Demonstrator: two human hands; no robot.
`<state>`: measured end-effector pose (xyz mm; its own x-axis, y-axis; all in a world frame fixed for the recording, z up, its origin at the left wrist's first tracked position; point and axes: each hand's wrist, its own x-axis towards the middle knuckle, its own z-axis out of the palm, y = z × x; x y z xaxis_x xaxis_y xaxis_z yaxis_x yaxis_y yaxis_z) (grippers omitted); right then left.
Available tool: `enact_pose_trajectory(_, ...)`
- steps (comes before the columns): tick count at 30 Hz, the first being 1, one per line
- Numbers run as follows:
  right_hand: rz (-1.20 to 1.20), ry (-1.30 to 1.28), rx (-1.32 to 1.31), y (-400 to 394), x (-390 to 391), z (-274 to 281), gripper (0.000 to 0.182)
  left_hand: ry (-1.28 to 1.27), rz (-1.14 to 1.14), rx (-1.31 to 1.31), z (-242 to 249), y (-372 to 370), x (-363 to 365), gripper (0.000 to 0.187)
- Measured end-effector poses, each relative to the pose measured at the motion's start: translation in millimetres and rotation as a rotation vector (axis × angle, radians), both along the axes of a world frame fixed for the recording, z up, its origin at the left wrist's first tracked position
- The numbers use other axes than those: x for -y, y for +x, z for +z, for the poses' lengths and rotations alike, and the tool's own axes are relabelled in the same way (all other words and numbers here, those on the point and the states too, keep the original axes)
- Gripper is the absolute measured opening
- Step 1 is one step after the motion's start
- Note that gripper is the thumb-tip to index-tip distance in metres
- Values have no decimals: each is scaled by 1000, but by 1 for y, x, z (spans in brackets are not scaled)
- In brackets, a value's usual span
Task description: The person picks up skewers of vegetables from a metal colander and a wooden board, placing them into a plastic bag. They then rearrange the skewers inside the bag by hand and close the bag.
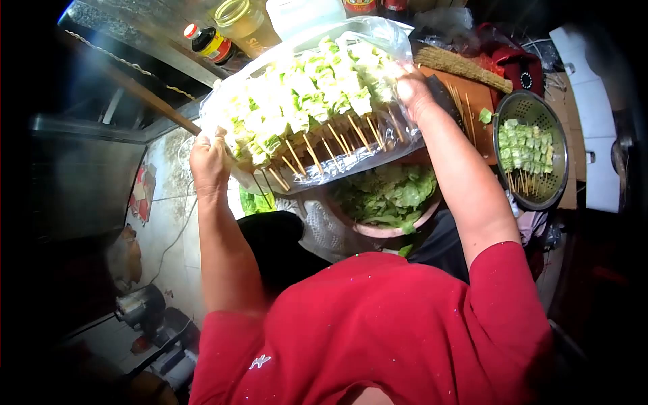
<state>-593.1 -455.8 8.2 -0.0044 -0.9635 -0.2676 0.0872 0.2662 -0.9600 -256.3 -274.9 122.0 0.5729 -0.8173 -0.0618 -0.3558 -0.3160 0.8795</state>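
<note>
My left hand (209,160) grips the left end of a plastic-lined tray (248,66). At its right end, my right hand (413,94) is closed on the same tray, thumb on top and the other fingers mostly hidden. The tray is raised in front of me and tilted. Rows of leafy green skewers (300,98) fill it, their bare wooden stick ends pointing toward me. Clear plastic (385,30) wraps around the edges. Below the tray, partly covered by it, a pink-rimmed basin (385,231) holds loose green leaves (388,196).
At right, a metal colander (561,158) holds more leafy skewers (526,148). Loose wooden sticks (468,125) lie on an orange-brown board (480,101). A sauce bottle (209,44) and a glass jar (246,27) stand behind the tray. A cord (177,236) crosses the tiled floor.
</note>
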Motion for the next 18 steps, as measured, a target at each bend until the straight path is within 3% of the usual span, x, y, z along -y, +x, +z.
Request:
enact_pose_trajectory(3,28,14,54,2,1,7,38,-8,65,-113,10,-16,-10,19)
enact_pose_trajectory(5,14,29,-91,2,3,9,40,117,113,-94,19,-21,-17,22)
enact_pose_trajectory(8,39,32,-82,2,7,7,41,195,105,-437,36,-22,-23,22)
enact_pose_trajectory(12,31,45,-65,2,1,11,39,71,85,-491,59,-16,-19,27)
enact_pose_trajectory(16,84,44,10,0,-1,11,39,18,-16,-431,78,-42,2,21)
enact_pose_trajectory(18,80,37,-10,3,-12,27,40,3,-196,-292,77,-47,14,16)
